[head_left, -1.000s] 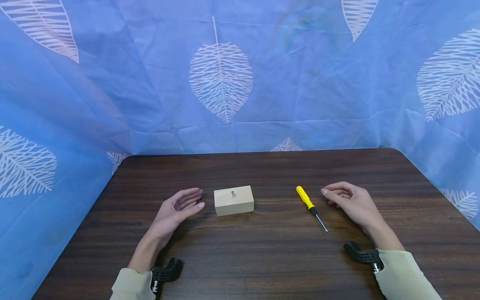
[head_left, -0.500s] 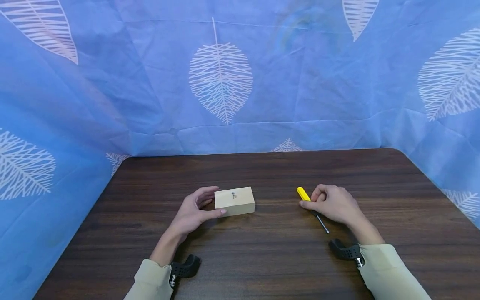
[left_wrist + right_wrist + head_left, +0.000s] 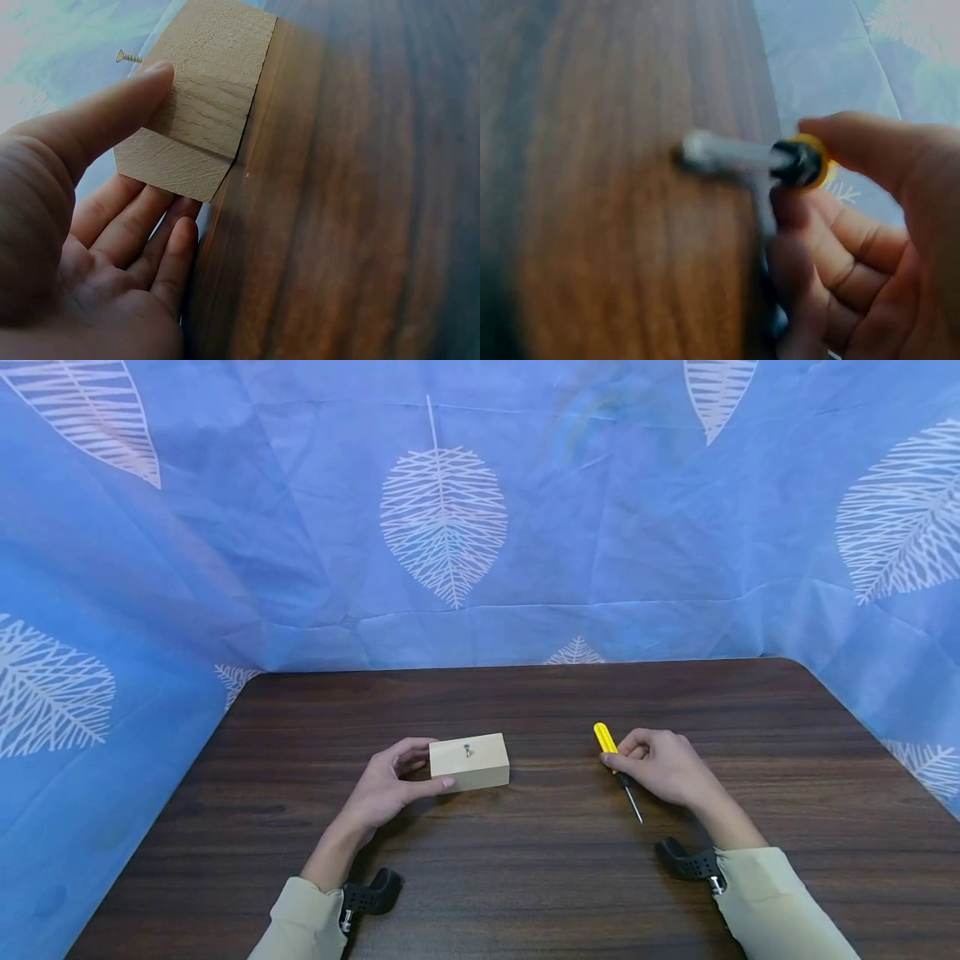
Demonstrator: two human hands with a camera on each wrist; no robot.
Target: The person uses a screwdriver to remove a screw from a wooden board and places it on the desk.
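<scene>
A pale wooden block [image 3: 480, 775] lies on the dark table, with a small screw [image 3: 468, 750] standing partly out of its top. My left hand [image 3: 382, 789] holds the block's left end, thumb on the near face and fingers behind. In the left wrist view, the thumb [image 3: 124, 101] lies along the side of the block [image 3: 217, 82] and the screw [image 3: 129, 58] sticks out beyond it. My right hand [image 3: 667, 768] pinches a yellow-handled screwdriver [image 3: 604, 737] between thumb and fingers. Its blurred shaft [image 3: 739, 154] points toward the table in the right wrist view.
The brown wood-grain table [image 3: 510, 868] has rounded far corners. A blue cloth with white leaf prints [image 3: 315, 527] hangs behind it and along both sides. Black wrist mounts [image 3: 372, 893] sit at both sleeves.
My left hand has moved right and taken hold of the block's end. My right hand has moved left and grasped the screwdriver, which has shifted and turned slightly more upright in the head view.
</scene>
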